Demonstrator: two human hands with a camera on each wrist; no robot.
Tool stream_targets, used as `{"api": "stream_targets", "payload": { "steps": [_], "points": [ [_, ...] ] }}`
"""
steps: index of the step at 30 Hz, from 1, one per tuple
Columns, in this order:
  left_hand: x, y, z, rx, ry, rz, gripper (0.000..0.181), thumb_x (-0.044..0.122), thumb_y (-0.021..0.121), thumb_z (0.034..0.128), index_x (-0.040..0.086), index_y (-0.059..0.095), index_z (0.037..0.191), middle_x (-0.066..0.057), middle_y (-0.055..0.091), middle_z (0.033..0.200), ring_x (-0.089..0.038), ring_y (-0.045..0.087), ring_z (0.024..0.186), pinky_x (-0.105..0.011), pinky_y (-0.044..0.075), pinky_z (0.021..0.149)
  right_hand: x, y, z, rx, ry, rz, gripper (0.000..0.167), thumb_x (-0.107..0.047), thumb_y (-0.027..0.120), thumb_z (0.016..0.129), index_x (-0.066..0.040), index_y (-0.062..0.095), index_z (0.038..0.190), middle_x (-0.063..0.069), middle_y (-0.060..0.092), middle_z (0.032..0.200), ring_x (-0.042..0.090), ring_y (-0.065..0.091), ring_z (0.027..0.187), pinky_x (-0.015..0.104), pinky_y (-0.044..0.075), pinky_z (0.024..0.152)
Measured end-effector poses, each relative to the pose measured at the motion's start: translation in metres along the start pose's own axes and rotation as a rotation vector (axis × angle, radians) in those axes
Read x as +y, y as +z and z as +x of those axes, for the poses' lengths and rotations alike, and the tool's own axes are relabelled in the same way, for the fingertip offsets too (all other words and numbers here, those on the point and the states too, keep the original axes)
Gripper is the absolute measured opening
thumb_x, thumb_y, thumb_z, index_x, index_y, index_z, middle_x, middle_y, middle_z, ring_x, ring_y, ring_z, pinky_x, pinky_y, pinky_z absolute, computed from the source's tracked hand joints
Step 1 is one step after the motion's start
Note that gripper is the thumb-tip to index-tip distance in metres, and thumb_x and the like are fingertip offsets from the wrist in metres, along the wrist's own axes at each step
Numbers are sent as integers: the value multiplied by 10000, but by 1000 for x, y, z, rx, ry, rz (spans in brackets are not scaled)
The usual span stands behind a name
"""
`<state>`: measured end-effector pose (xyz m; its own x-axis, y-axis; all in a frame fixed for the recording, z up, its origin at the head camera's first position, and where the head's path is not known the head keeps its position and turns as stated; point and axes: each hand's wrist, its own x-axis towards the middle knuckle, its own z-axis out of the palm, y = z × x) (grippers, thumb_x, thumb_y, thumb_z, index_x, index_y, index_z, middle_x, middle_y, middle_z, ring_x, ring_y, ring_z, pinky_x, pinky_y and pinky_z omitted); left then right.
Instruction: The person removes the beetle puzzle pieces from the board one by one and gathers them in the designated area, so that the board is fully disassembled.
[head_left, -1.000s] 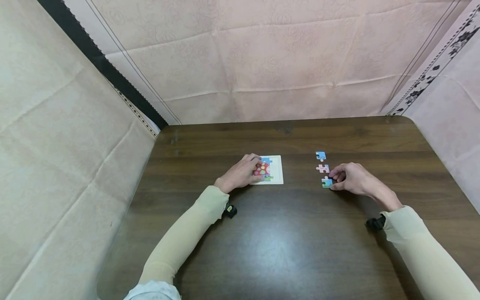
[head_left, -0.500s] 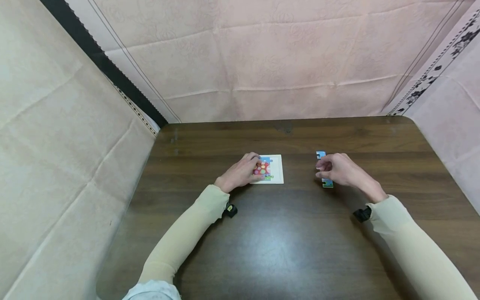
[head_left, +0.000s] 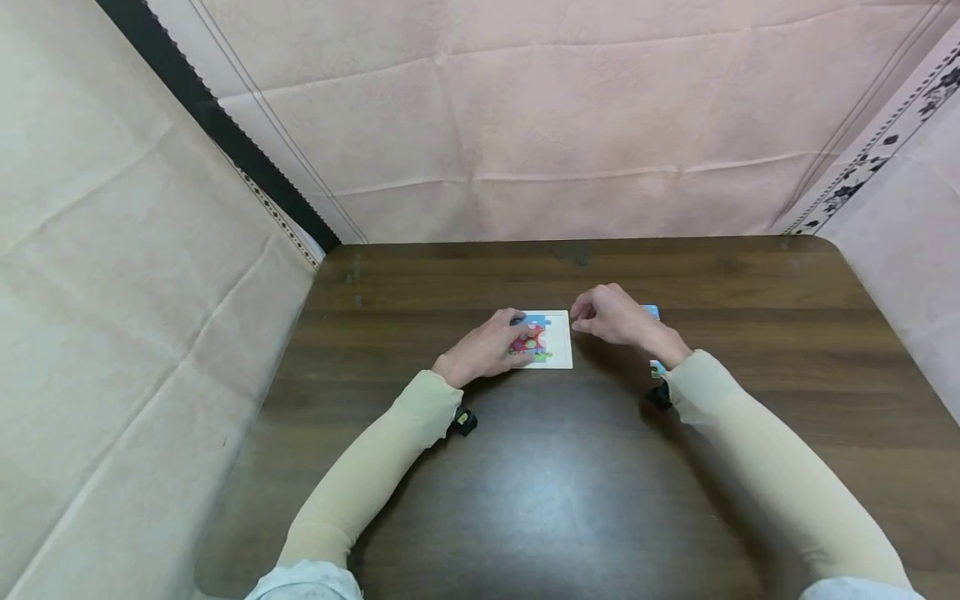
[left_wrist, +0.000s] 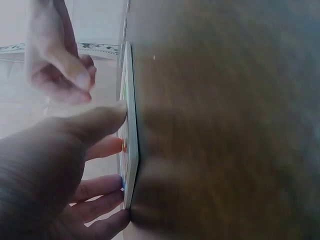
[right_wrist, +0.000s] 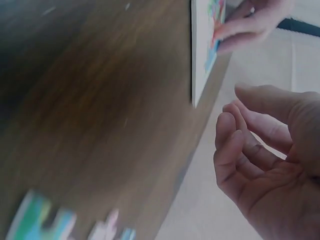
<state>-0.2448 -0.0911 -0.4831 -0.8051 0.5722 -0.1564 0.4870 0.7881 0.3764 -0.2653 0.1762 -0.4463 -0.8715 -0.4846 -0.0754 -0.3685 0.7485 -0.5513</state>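
A small white-bordered jigsaw board (head_left: 558,340) with a red, blue and green picture lies flat on the table. My left hand (head_left: 491,343) rests on its left part, thumb and fingertips touching the face, as the left wrist view shows. My right hand (head_left: 617,315) hovers by the board's right edge. Its fingers are loosely curled, and the right wrist view shows nothing between thumb and fingertips. Beyond it lie a green-and-blue jigsaw piece (right_wrist: 31,220), a pink piece (right_wrist: 104,229) and a blue piece (head_left: 651,311). The right arm hides the pink piece in the head view.
A dark brown wooden table (head_left: 525,483) carries everything, with its far edge close behind the board. Pale patterned cloth (head_left: 570,125) hangs behind and at both sides. A black wrist camera (head_left: 464,420) sits on my left wrist.
My right hand has moved left from over the loose jigsaw pieces to the board's right edge. The left hand stays on the board, and the head view has shifted slightly.
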Motion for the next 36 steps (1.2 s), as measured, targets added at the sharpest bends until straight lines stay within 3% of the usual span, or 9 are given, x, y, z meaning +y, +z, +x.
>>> {"api": "stream_targets", "payload": {
  "steps": [8,10,20,27,29,31,36],
  "points": [
    [-2,-1,-3,-8,31,-5,608,459,730,1040,224,595,1584,-140,384,1699,-286,435,1494,-439,530,1179,-13,20,28,-57,10,10,204,-64,718,1032,21,805,1196,241,798,1189,305,733,946,514,641,949],
    [-3,-1,-3,-5,45,-10,607,452,735,1038,227,596,1584,-151,391,1672,-290,432,1473,-420,559,1127,-7,24,34,-52,-3,15,200,-78,727,1028,18,809,1184,241,796,1183,291,729,933,488,649,923],
    [-3,-1,-2,9,66,27,554,440,743,1036,235,644,1541,-146,467,1550,-277,455,1383,-390,563,1051,-17,31,43,-80,77,-34,209,-95,703,1044,44,763,1188,234,762,1165,278,682,895,423,601,852],
    [-4,-1,-3,12,72,12,554,433,737,1039,229,641,1545,-159,461,1564,-288,457,1387,-398,572,1034,-19,31,42,-78,67,-45,181,-93,699,1045,33,734,1172,211,739,1109,270,649,876,392,570,819],
    [-5,-1,-3,13,71,7,554,433,740,1036,227,644,1542,-160,463,1563,-289,458,1384,-396,571,1036,-18,32,43,-80,72,-41,188,-88,699,1044,38,736,1179,224,741,1125,285,657,885,411,580,827],
    [-4,-1,-3,11,68,2,554,434,743,1034,229,646,1540,-157,463,1561,-286,457,1384,-393,571,1037,-2,42,52,-65,91,-26,183,-108,720,1031,8,749,1171,199,746,1116,278,663,875,397,586,803],
    [-5,0,-2,11,63,-6,569,432,744,1032,233,632,1553,-152,456,1568,-281,454,1380,-390,575,1028,-1,44,55,-60,117,-21,222,-105,719,1025,30,757,1197,227,755,1139,286,676,854,382,598,775]
  ]
}}
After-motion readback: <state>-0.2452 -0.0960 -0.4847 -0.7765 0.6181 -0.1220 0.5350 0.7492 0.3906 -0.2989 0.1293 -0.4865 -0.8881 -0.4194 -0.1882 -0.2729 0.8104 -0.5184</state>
